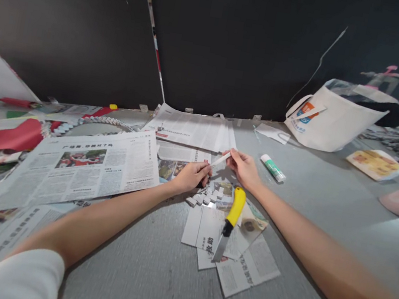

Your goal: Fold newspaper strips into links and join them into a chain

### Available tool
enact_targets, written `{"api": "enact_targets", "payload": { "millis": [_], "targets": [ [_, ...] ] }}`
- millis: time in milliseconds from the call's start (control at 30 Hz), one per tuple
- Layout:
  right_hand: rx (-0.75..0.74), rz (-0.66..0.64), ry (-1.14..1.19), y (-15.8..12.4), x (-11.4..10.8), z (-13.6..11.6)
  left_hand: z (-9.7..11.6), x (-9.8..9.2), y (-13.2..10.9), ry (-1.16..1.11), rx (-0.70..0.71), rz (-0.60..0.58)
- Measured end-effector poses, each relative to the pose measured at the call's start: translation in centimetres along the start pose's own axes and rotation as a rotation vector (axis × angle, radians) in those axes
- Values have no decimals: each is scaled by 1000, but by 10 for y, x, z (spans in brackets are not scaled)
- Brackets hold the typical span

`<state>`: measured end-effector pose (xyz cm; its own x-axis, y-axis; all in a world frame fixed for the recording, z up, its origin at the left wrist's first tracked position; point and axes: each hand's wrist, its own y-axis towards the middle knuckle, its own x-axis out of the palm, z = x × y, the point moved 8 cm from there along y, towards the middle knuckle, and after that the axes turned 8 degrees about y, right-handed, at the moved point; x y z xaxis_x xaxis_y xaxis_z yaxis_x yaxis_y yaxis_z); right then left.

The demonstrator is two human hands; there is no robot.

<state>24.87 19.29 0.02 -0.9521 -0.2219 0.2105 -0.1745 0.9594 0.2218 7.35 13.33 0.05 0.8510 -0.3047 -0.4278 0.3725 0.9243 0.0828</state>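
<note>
A narrow white paper strip (220,160) is stretched between my two hands. My left hand (195,175) pinches its lower left end, and my right hand (243,168) pinches its upper right end. Just under my left hand lies a chain of small folded paper pieces (206,197). A yellow-handled saw or knife (235,207) rests blade toward me on cut newspaper pieces (250,268). Beyond my right hand is a green and white glue stick (273,168), lying on its side on the grey surface.
Newspaper sheets (93,165) spread across the left, with red paper (14,136) and a long folded-paper chain (93,121) behind. More newspapers (191,128) lie ahead, before a dark panel (232,48). A white bag (336,119) and a yellow printed card (376,165) are at the right.
</note>
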Motion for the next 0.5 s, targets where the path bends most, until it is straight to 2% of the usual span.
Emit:
{"api": "enact_targets", "payload": {
  "millis": [267,367,500],
  "targets": [
    [38,-302,-368,-16,29,-7,0,1,-1,13,2,-31],
    [47,-295,-403,-17,29,-8,1,3,0,34,33,-55],
    [54,-192,-332,-16,24,-15,1,2,0,46,36,-54]
  ]
}}
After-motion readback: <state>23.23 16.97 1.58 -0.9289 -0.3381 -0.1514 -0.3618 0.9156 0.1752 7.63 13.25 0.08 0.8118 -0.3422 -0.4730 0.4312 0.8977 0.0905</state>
